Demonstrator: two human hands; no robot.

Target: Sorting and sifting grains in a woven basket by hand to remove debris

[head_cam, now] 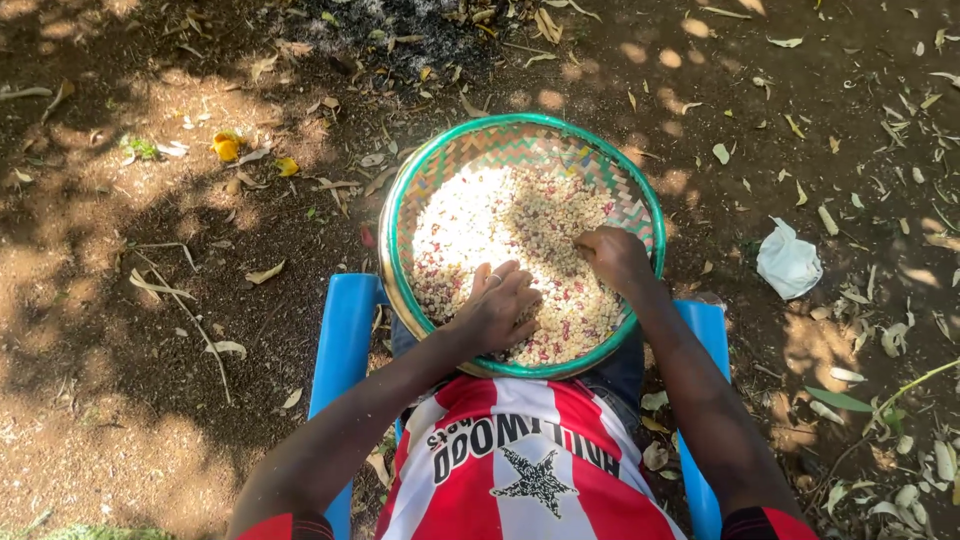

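A person seated on a blue chair (343, 330) works through a round woven tray (397, 215) with a green rim, balanced on the lap and spread with pale beans (520, 215) flecked with red ones. The left hand (497, 308) lies palm down on the beans at the near edge of the tray, fingers loosely curled and a ring showing; whether anything is gathered under it cannot be told. The right hand (612, 256), just beyond and to the right of the left, is drawn into a loose fist with its fingertips pressed into the beans, as if pinching at something small (what, if anything, it has hold of is hidden).

As a judgement, the sorting looks to be in mid-course: the beans are still one mixed layer across the tray, with no separate heap showing anywhere on it, and both hands are busy in the near half. The far half, beyond both hands, lies in bright sun and looks untouched.

Around the chair is bare earth (150, 300) scattered with dry leaves; a crumpled white scrap (787, 262) lies well to the right of the right hand, and a patch of dark ash (400, 35) lies beyond the tray.
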